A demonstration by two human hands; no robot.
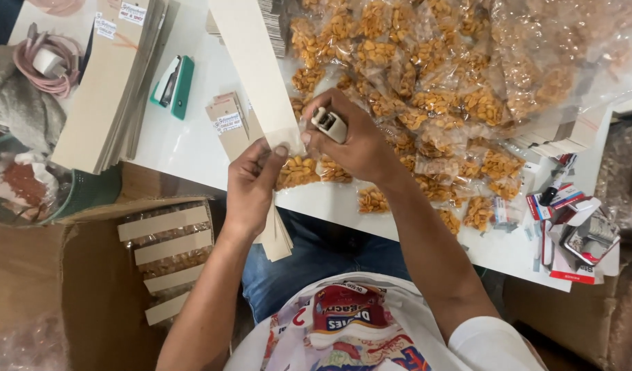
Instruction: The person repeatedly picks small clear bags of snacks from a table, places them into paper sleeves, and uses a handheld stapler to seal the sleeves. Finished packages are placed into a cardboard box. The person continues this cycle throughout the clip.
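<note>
My left hand [253, 180] pinches a small clear packet of orange snack pieces [297, 170] together with a beige card strip [278, 233] folded at the packet's top. My right hand [354, 141] grips a small grey stapler [329, 124], its jaw at the top edge of the packet beside my left thumb. Both hands meet above the front edge of the white table [185, 141].
A heap of filled snack packets [453, 89] covers the table's right. Stacks of beige card strips [106, 82] lie left, with a green stapler [175, 84]. A cardboard box [89, 275] at lower left holds finished packets [168, 254]. Staple boxes [570, 230] sit at right.
</note>
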